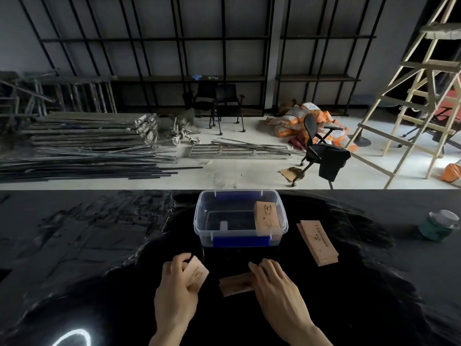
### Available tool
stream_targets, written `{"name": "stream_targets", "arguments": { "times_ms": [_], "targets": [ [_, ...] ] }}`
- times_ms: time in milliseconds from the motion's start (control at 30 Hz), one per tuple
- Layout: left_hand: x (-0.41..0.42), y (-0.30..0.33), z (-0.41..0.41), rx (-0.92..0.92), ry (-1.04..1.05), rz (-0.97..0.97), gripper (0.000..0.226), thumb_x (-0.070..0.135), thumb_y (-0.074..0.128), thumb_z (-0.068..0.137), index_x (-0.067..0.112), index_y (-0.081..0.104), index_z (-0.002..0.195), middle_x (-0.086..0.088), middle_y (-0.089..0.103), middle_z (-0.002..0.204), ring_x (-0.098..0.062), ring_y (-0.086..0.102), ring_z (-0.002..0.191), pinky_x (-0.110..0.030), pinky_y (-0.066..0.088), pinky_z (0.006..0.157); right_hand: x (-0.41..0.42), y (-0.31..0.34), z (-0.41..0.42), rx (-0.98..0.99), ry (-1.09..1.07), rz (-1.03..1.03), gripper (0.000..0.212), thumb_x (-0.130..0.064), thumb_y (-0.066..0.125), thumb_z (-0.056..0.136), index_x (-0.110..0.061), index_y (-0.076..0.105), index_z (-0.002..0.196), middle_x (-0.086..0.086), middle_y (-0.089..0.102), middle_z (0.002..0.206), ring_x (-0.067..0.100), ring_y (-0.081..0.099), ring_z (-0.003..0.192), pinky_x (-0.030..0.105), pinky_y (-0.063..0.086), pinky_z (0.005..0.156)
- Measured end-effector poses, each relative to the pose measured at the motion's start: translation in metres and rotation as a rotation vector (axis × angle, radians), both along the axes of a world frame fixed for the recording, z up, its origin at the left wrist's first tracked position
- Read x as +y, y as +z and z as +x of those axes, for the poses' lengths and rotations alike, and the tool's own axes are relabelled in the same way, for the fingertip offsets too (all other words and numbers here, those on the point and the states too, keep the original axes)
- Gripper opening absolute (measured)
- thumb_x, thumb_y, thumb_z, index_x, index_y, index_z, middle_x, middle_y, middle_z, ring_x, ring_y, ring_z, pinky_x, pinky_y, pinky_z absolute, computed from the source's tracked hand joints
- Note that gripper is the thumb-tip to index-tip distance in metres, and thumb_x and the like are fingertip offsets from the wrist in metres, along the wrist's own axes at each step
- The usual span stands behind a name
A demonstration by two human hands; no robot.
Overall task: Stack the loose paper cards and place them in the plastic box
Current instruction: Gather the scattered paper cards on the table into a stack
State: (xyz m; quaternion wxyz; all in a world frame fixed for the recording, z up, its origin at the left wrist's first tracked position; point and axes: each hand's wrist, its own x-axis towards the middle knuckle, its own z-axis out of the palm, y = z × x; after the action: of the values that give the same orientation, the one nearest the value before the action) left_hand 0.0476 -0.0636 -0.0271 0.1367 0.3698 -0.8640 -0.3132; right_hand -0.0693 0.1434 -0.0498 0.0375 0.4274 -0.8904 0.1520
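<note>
A clear plastic box (200,221) with blue clips stands on the black table ahead of me. Inside it, a stack of tan paper cards (266,217) leans against the right wall. My left hand (175,287) grips a small bundle of tan cards (197,273), tilted up off the table. My right hand (275,285) lies flat, fingers resting on the right end of several loose cards (234,284) on the table. Another stack of cards (318,242) lies to the right of the box, apart from both hands.
A green and white jar (437,224) stands at the far right of the table. The table's far edge (99,190) runs just behind the box. Beyond it, the floor holds metal poles, office chairs, orange sacks and a wooden ladder.
</note>
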Motion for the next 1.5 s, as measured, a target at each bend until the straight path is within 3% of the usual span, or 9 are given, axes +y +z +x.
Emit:
{"name": "stream_targets", "arguments": {
  "times_ms": [333,467,567,733,833,933,1067,1233,1500],
  "targets": [
    [0.04,0.026,-0.042,0.084,-0.479,0.217,0.037,0.006,0.058,0.098,0.04,0.058,0.113,0.018,0.072,0.106,0.007,0.069,0.098,-0.012,0.057,0.082,-0.005,0.003,-0.001,-0.112,-0.033,-0.032,0.076,-0.029,0.059,0.099,-0.019,0.016,0.16,0.001,0.031,0.163,0.021,0.024,0.151,0.03,0.047,0.109],
    [0.052,0.022,-0.044,0.152,-0.453,0.25,0.038,0.02,0.069,0.092,0.037,0.044,0.115,0.018,0.06,0.121,0.002,0.067,0.105,-0.015,0.059,0.079,-0.004,-0.006,-0.008,-0.082,0.022,0.036,0.058,-0.041,0.061,0.096,-0.034,0.038,0.149,-0.009,0.041,0.152,0.018,0.027,0.147,0.03,0.045,0.111],
    [0.043,0.021,-0.04,0.007,-0.476,0.043,0.055,0.038,0.076,0.082,0.044,0.038,0.123,0.032,0.046,0.121,0.006,0.055,0.112,-0.013,0.048,0.087,-0.003,-0.001,-0.012,-0.085,0.003,0.016,0.041,-0.042,0.057,0.097,-0.036,0.046,0.137,-0.01,0.05,0.135,0.014,0.043,0.128,0.03,0.051,0.101],
    [0.054,0.027,-0.046,-0.214,-0.587,-0.096,0.041,0.023,0.062,0.092,0.042,0.05,0.126,0.019,0.061,0.126,-0.006,0.062,0.116,-0.031,0.051,0.102,0.002,0.016,-0.011,-0.144,-0.022,-0.012,0.049,-0.038,0.058,0.098,-0.031,0.039,0.143,-0.004,0.046,0.14,0.018,0.041,0.131,0.032,0.046,0.103],
    [0.071,0.028,-0.056,-0.209,-0.531,-0.023,0.04,0.018,0.063,0.091,0.041,0.055,0.123,0.018,0.066,0.122,-0.005,0.064,0.114,-0.031,0.05,0.103,0.016,0.019,-0.012,-0.286,-0.204,-0.265,0.076,-0.03,0.071,0.09,-0.035,0.027,0.152,-0.01,0.043,0.141,0.007,0.045,0.125,0.021,0.047,0.096],
    [0.089,0.022,-0.071,-0.036,-0.478,0.317,0.021,0.023,0.067,0.093,0.039,0.062,0.107,0.014,0.075,0.104,0.002,0.071,0.096,-0.033,0.058,0.096,0.041,0.015,-0.02,-0.599,-0.475,-0.664,0.084,-0.024,0.085,0.081,-0.037,0.029,0.143,-0.01,0.058,0.124,0.003,0.064,0.1,0.019,0.056,0.079],
    [0.129,0.021,-0.102,0.08,-0.386,0.599,0.017,0.031,0.064,0.097,0.034,0.061,0.114,0.01,0.072,0.112,-0.003,0.068,0.102,-0.029,0.058,0.094,0.07,0.025,-0.039,-0.911,-0.549,-0.884,0.031,-0.011,0.082,0.085,-0.016,0.069,0.112,0.007,0.078,0.1,0.021,0.076,0.09,0.039,0.064,0.079],
    [0.17,0.023,-0.145,0.076,-0.353,0.587,0.033,0.038,0.066,0.094,0.03,0.056,0.124,0.007,0.069,0.12,-0.01,0.068,0.106,-0.029,0.06,0.089,0.095,0.034,-0.068,-0.881,-0.734,-1.029,0.029,-0.007,0.079,0.087,-0.024,0.069,0.108,0.006,0.081,0.09,0.023,0.078,0.08,0.045,0.065,0.073],
    [0.18,0.028,-0.221,-0.11,-0.32,0.38,0.033,0.038,0.063,0.092,0.022,0.063,0.121,-0.001,0.071,0.119,-0.019,0.068,0.106,-0.031,0.055,0.087,0.097,0.05,-0.149,-0.551,-0.803,-0.638,0.018,-0.017,0.077,0.084,-0.023,0.078,0.101,-0.006,0.079,0.086,0.012,0.073,0.082,0.029,0.058,0.073]
  ]
}}
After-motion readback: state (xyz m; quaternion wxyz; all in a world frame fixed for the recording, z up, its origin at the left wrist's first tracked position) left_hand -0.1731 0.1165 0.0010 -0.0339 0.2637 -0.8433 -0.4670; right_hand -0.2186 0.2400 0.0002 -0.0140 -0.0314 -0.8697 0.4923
